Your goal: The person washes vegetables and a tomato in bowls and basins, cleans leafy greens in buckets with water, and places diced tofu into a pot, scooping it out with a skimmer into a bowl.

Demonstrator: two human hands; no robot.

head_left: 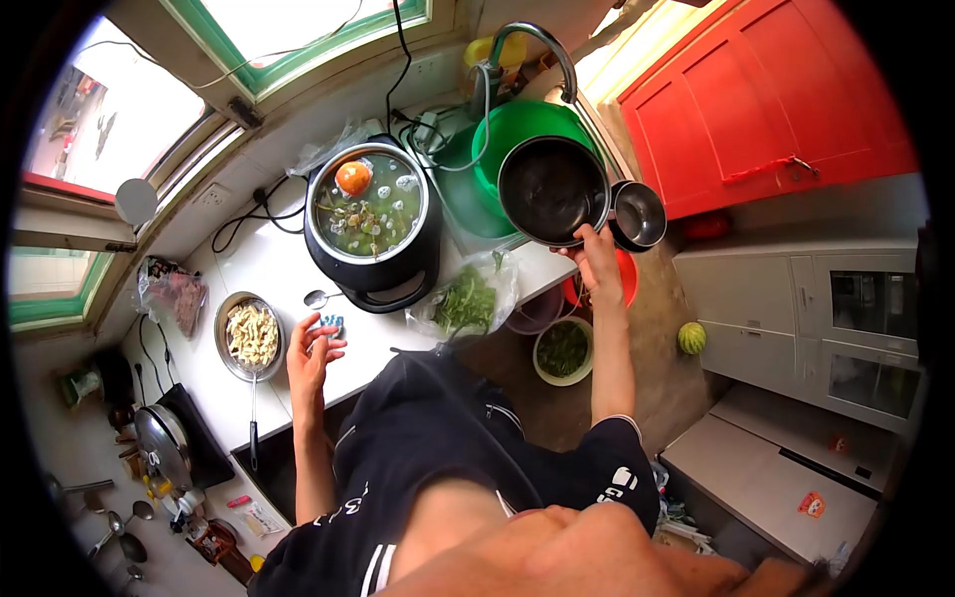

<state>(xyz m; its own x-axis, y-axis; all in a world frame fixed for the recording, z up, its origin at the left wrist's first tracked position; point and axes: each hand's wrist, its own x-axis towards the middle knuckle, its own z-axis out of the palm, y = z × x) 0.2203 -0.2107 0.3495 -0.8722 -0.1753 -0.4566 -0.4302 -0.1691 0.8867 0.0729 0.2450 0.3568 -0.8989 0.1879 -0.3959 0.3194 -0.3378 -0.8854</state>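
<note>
My right hand [597, 261] grips the near rim of a dark round bowl [552, 189], tilted over the counter edge beside a green basin [497, 149]. A smaller dark bowl [639, 214] sits just right of that hand; whether the hand also touches it, I cannot tell. Loosely bent and apart are the fingers of my left hand [308, 360], above the white counter [368, 343]. Behind its fingertips lies a small blue packet [334, 324], partly covered. Close by are a metal spoon [316, 299] and a long-handled pan [227, 348] of pale chopped pieces [254, 334].
A black electric pot [428, 259] holds greenish liquid, leafy bits and an orange round item [352, 178]. Greens [468, 300] lie in a plastic bag at the counter's front. A curved faucet [542, 40] rises behind the basin. Below are a bowl of greens [563, 350] and a red basin [627, 277].
</note>
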